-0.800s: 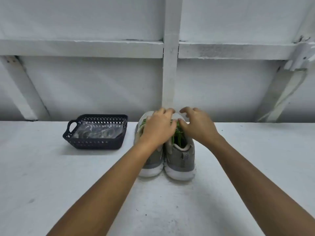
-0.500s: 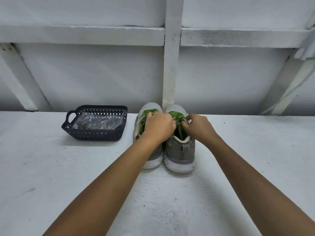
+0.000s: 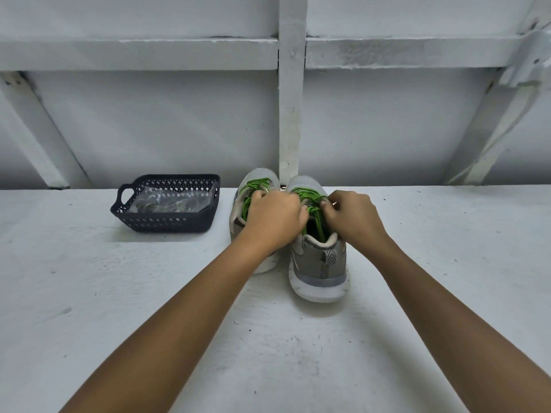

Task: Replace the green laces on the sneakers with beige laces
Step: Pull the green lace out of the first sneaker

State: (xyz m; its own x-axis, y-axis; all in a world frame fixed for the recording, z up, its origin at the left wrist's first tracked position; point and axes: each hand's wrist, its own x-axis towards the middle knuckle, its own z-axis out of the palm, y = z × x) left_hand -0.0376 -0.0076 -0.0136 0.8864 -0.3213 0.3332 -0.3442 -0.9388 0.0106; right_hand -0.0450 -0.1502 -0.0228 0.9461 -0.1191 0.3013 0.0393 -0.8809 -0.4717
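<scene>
Right now the big white table (image 3: 119,293) holds a dark basket (image 3: 167,223) with a shiny bag (image 3: 167,201) inside. Just beside it, two grey sneakers (image 3: 319,263) stand close together, toes to the wall. Both hands are at the shoe on the right. The left hand (image 3: 274,217) and the right hand (image 3: 354,217) have their fingers curled in, pinching the green laces (image 3: 310,194) near the top. I think this is the very start: untying. Next, the knot needs a gentle pull to come loose. A moment ago the hands sat over the toes with looser fingers; now they are lower and the toes show.
</scene>
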